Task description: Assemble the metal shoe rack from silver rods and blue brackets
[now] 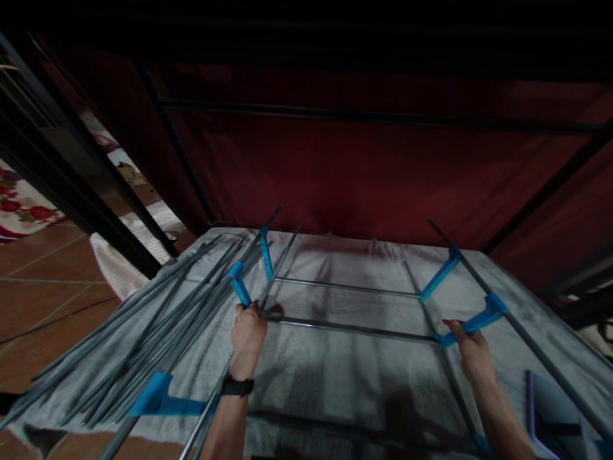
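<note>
A partly built frame of grey metal rods (354, 328) and blue plastic connectors lies on a grey cloth surface (345, 383). My left hand (248, 333), with a black watch on its wrist, is closed on the left end of the nearer cross rod, just below a blue connector (238, 283). My right hand (472, 350) grips the right end of that rod at another blue connector (474, 321). A second cross rod (345, 288) runs parallel behind it, ending at a blue connector (440, 273).
A loose bundle of grey rods (143, 332) lies to the left on the cloth, with a blue connector (158, 396) near its front. Dark red fabric (364, 166) on black poles stands behind. Tiled floor (43, 287) is at left. A bluish sheet (555, 415) sits bottom right.
</note>
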A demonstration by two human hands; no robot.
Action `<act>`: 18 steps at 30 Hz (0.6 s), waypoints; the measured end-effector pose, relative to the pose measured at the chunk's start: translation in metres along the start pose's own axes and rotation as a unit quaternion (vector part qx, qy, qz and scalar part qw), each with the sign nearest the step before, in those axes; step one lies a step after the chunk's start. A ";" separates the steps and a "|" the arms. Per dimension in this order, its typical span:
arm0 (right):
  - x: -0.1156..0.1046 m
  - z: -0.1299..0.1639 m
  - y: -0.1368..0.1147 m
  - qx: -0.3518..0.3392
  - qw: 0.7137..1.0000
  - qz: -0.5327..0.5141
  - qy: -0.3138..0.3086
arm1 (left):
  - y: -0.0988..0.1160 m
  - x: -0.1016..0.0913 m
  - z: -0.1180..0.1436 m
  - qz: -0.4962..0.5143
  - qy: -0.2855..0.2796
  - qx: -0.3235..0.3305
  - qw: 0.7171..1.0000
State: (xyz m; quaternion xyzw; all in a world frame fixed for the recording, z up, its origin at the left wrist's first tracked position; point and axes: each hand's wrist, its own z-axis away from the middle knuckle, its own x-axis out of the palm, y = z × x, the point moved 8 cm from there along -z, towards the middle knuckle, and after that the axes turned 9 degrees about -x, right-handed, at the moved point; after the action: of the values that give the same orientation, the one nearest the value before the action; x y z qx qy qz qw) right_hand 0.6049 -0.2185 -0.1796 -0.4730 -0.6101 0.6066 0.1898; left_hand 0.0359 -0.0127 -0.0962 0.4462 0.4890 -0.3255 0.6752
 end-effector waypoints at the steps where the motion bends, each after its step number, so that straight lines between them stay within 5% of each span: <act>1: -0.003 0.006 0.000 0.004 1.000 -0.003 0.003 | -0.005 0.000 0.003 -0.002 0.001 0.002 1.000; 12: -0.017 0.055 -0.020 0.027 0.999 -0.024 0.036 | -0.051 -0.005 0.033 -0.070 0.021 0.055 0.996; 15: -0.017 0.055 -0.014 0.037 0.996 -0.033 0.071 | -0.046 -0.013 0.045 -0.094 0.005 0.041 0.995; 18: -0.014 0.061 -0.010 0.006 0.998 -0.001 0.070 | -0.022 -0.013 0.067 -0.073 -0.007 0.102 0.992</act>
State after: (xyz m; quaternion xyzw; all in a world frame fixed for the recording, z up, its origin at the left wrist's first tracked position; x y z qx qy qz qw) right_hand 0.5590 -0.2622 -0.1777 -0.5124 -0.5925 0.5752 0.2355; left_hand 0.0373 -0.0826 -0.0816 0.4733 0.4798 -0.4256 0.6038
